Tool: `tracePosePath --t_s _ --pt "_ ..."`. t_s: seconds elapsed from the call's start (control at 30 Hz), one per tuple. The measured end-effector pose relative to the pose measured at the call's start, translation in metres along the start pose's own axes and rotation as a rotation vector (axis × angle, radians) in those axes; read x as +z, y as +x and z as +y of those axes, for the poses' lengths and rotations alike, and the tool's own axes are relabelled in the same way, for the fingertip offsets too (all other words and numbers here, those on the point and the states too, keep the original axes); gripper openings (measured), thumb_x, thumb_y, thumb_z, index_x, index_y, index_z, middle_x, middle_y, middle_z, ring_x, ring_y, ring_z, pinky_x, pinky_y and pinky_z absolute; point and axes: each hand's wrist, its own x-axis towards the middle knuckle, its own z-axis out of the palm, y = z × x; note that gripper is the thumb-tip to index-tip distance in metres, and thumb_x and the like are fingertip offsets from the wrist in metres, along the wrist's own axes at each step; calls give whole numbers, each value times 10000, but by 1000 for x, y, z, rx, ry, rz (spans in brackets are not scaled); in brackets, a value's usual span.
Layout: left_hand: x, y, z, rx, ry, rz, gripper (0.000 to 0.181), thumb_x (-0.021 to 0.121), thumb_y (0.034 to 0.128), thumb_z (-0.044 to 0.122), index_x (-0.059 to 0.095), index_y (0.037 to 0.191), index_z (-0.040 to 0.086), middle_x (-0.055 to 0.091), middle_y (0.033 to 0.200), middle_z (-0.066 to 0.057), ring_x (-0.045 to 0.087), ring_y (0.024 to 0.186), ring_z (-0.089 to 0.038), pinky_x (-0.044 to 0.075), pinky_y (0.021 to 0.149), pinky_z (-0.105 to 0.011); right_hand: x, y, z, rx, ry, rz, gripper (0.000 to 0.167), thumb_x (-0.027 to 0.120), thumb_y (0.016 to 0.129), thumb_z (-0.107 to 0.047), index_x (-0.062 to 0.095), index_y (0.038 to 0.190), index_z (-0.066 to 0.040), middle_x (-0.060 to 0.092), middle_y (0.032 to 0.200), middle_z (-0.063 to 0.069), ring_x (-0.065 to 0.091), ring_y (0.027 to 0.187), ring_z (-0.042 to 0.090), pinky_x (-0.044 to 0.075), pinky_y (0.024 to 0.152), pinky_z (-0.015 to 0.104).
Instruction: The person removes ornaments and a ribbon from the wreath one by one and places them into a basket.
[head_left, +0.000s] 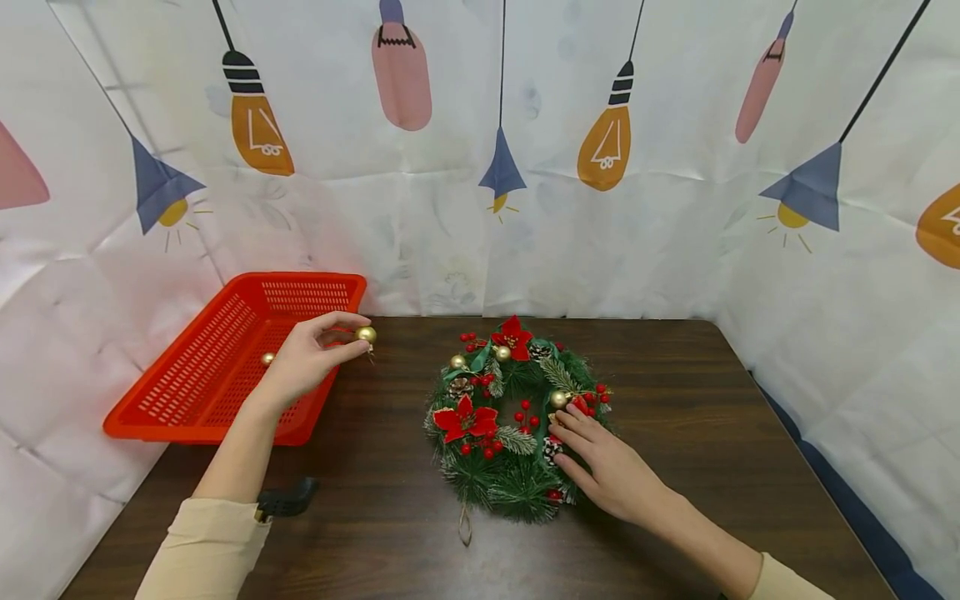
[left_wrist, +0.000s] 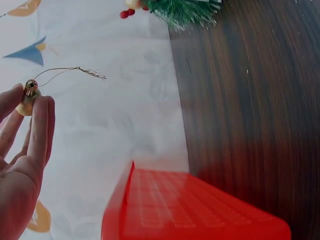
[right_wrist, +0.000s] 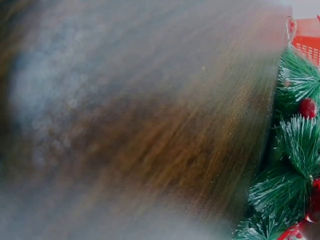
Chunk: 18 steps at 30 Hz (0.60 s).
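Gold ball pinched beside the red basket, wreath under a spread hand.
The left-hand grip (head_left: 309,357) clamps the gold ball (head_left: 366,334) between thumb and fingertips near the right rim of the basket (head_left: 180,433), a hold that seems chosen to leave its cord (left_wrist: 77,68) free; the right-hand grip (head_left: 603,471), fingers apart and closed on nothing, rests on the right side of the wreath (head_left: 517,493), probably to steady it on the bench (head_left: 667,379). The ball is round and glossy with a metallic cap, the cord thin and frayed; bristly green needles ring the wreath among pointed red flowers (head_left: 465,419), scaly pine cones (head_left: 459,387) and smooth berries (head_left: 489,451); the basket is perforated, plastic-looking, the bench dark and wood-grained.
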Motion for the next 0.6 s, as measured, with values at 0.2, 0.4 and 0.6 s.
tracePosePath --t_s 0.2,0.4,0.6 --pt "-12 -4 -7 -17 22 36 412 747 968 328 665 1317 125 690 1230 -80 653 1074 -150 561 861 -274 0 -1 1 -3 -2 7 518 623 1043 -343 578 1450 -25 459 1555 152 324 1492 310 366 1128 515" --pt "-27 -10 -14 -24 56 62 424 717 988 335 643 1344 116 668 1253 -86 669 1045 -131 563 839 -239 1 -1 1 -7 -10 7 516 623 1043 -345 583 1444 -23 462 1552 154 329 1490 311 369 1126 514" --pt "-42 -15 -20 -52 72 88 449 702 1000 330 621 1371 90 649 1271 -82 663 1031 -108 538 845 -223 1 -1 1 -5 -13 7 516 632 1038 -344 585 1444 -27 465 1551 150 328 1491 302 371 1125 510"
